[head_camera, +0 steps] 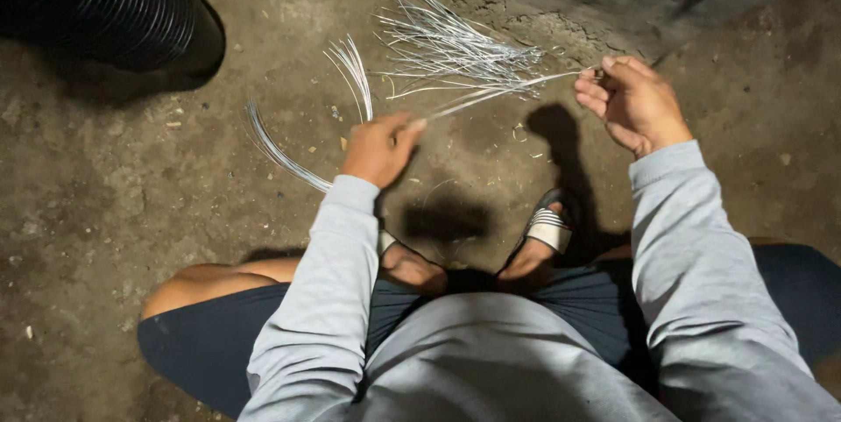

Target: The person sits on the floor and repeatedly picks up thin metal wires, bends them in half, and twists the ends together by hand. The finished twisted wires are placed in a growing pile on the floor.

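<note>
Together, left hand (378, 148) and right hand (632, 102) pinch one wire strand (499, 92) stretched between them; wire pile (447, 41) lies just beyond.

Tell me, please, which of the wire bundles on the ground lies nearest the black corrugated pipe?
The curved bundle of wires left of the left hand; the looped bundle and the splayed pile lie farther right of the pipe.

A rough, dirt-stained concrete floor (131, 185) lit from above, scattered with small debris, a black ribbed pipe (96, 1) lying at the upper left and a cracked raised concrete edge (543, 23) at the top
</note>
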